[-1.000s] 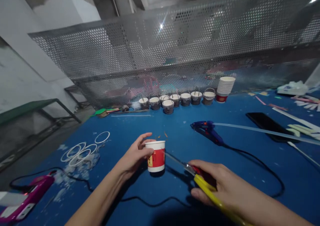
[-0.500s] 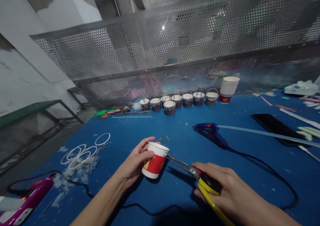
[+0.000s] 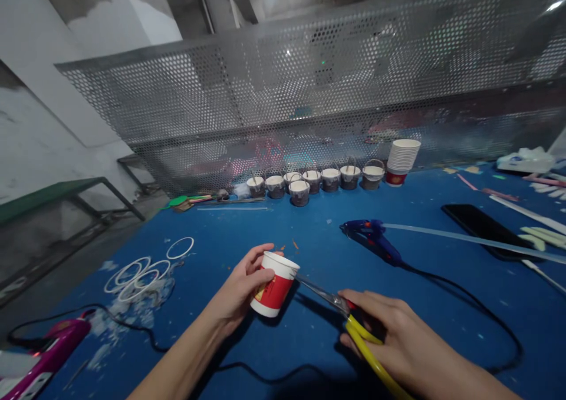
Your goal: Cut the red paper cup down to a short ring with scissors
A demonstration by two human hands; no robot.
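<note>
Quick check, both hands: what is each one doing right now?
Left hand: closed around the tilted paper cup.
Right hand: gripping the scissors, blades at the cup.

Craft workshop: a blue felt-covered workbench [image 3: 318,235] backed by a perforated grey metal screen [image 3: 309,93], with a blue hot-glue gun [image 3: 371,238] at centre and stacked white paper cups [image 3: 401,159] at upper right.

Open blue table [image 3: 309,235] lies beyond the paper cup [image 3: 273,284], bounded by glue gun [image 3: 374,239] right, white rings [image 3: 141,269] left.
</note>
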